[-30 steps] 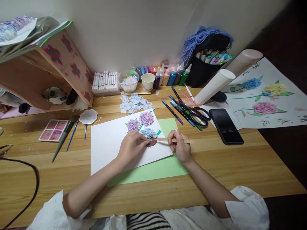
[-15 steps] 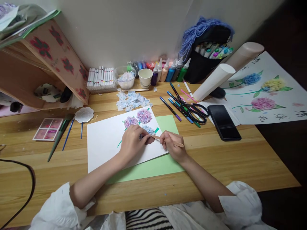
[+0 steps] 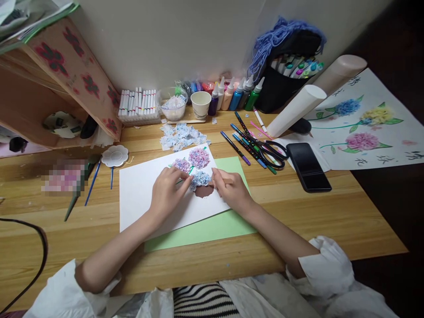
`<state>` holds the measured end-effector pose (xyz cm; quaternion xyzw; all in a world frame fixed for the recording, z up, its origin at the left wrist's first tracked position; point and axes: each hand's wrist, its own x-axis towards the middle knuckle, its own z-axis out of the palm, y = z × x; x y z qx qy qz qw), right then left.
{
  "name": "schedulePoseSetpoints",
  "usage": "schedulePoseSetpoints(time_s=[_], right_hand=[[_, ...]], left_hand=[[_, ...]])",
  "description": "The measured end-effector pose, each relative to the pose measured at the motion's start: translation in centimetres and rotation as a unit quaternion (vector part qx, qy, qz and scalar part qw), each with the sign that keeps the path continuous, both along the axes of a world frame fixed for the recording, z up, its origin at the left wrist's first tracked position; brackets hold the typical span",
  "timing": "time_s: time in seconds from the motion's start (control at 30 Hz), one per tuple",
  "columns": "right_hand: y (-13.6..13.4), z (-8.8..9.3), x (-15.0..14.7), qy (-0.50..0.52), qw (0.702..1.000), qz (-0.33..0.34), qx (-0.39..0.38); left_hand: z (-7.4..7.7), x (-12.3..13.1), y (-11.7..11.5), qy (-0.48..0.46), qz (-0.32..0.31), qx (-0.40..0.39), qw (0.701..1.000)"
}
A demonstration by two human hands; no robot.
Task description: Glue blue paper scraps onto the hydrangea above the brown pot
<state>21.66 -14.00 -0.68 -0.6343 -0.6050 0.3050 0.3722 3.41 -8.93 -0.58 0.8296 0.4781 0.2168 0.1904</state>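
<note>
Blue-and-white flower cluster of crinkled scraps lies on the white rectangular sheet, between the two grips. The left hand arches palm-down, thumb and forefinger nearly meeting at its left edge (whether they pinch anything, I cannot tell). The right hand, fingers curled, pinches a mostly hidden tan wooden stick beside its right edge. Light-green paper lies beneath, on the wooden tabletop.

I see the left hand has drawn back from the brown patch to the left edge of the blue flower. The right hand has moved up beside the flower's right edge, its wooden stick now mostly hidden. I see more blue flower and brown patch.
</note>
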Motion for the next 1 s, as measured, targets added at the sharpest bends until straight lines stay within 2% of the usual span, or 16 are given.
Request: schedulePoseSetpoints(time_s=[0.1,0.2,0.3,0.47,0.6,0.73,0.83,1.0], right_hand=[[1.7,0.8,-0.5,-0.036,0.999,-0.016,-0.027],[2.3,1.2,-0.4,-0.002,0.998,-0.024,-0.062],[1.5,1.1,0.2,0.083,0.994,-0.047,-0.06],[-0.7,0.4,1.4,0.208,0.973,-0.099,-0.03],[-1.4,-0.5,1.9,0.269,0.957,-0.111,-0.008],[-1.5,-1.4,1.9,0.308,0.945,-0.108,0.002],[-1.6,-1.9,1.8,0.324,0.939,-0.112,0.001],[-1.6,-2.1,1.8,0.332,0.936,-0.116,0.003]], left_hand=[[0.4,-0.8,0.8,0.007,0.03,0.008,1.0],[0.9,-1.3,1.9,0.015,0.055,0.002,0.998],[1.7,-1.5,2.6,0.022,0.061,-0.002,0.998],[2.3,-1.5,2.5,0.024,0.024,-0.016,0.999],[1.5,-1.3,4.0,0.046,0.025,-0.005,0.999],[0.1,-0.6,7.7,0.097,0.07,0.025,0.993],[-0.8,0.1,9.9,0.118,0.103,0.021,0.987],[-1.5,0.6,10.9,0.105,0.11,0.007,0.988]])
